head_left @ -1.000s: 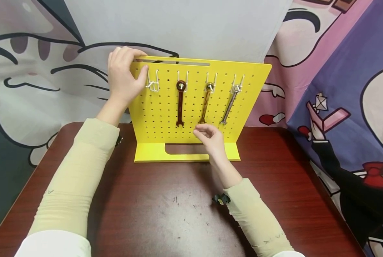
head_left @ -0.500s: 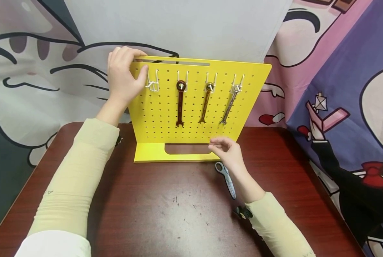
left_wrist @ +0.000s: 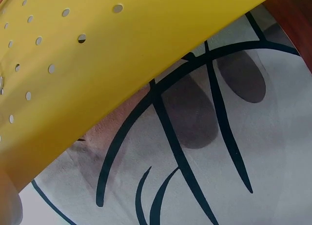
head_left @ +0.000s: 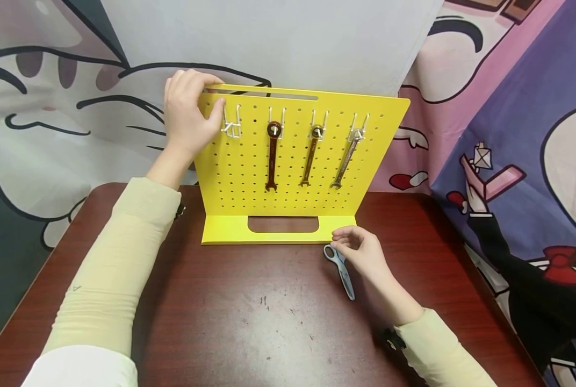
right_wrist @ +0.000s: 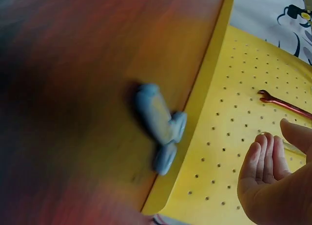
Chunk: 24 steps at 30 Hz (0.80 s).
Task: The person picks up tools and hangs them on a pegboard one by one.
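My left hand (head_left: 187,115) grips the top left corner of a yellow pegboard (head_left: 242,166), thumb on its front face. In the left wrist view only a sliver of that thumb (left_wrist: 9,205) shows. My right hand (head_left: 362,251) holds nothing. Its fingers are loosely bent and overlap the handle end of blue-grey scissors (head_left: 344,280) in the head view. The scissors lie on the table against the pegboard's base; the right wrist view shows them blurred. A dark red wrench (head_left: 272,161), a copper-coloured wrench (head_left: 309,161) and a silver wrench (head_left: 346,162) hang on the board.
A white wire hook (head_left: 232,129) at the board's left, beside my left thumb, bears no tool. The board's flat base (head_left: 225,228) stands on a dark red-brown table (head_left: 220,301). Printed cartoon cloth (head_left: 75,129) hangs behind.
My right hand has moved down and to the right, away from the copper-coloured wrench to beside the scissors, bringing them into sight. My left hand has kept its place on the board.
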Motion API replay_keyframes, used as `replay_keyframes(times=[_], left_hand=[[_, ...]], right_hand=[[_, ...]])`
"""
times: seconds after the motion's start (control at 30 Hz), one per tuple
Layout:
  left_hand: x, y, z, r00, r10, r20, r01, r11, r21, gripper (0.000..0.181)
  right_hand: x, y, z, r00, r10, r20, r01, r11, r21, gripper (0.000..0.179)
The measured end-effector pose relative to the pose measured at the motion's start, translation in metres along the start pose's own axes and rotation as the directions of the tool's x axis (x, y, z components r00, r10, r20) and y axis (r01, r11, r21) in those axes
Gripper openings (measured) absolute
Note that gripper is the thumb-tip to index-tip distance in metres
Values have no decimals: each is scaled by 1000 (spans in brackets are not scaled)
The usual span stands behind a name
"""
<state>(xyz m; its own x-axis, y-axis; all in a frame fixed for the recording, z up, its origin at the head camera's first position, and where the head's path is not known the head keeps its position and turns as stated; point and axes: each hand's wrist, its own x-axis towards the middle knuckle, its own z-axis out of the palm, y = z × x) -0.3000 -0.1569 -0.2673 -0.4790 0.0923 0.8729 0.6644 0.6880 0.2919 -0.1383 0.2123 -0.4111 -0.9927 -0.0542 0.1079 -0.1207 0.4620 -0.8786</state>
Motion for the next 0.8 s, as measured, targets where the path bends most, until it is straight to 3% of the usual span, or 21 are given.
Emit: replay_keyframes(times=[0.3,0.5,0.8], left_hand=[[0,1,-1,1000,-6,0,6,1000,-10,27],[-1,1,-2,1000,-8,-1,8,1000,-2,27],[0,2,-1,1000,-5,-2,5,1000,-9,27]], right_hand=[[-12,17,-14,999,26,31,-23,995,-101,23],[-17,24,-20,993,67,95,-51,986,-160,23],[-25,39,-25,983,95,158,-64,980,-188,26]])
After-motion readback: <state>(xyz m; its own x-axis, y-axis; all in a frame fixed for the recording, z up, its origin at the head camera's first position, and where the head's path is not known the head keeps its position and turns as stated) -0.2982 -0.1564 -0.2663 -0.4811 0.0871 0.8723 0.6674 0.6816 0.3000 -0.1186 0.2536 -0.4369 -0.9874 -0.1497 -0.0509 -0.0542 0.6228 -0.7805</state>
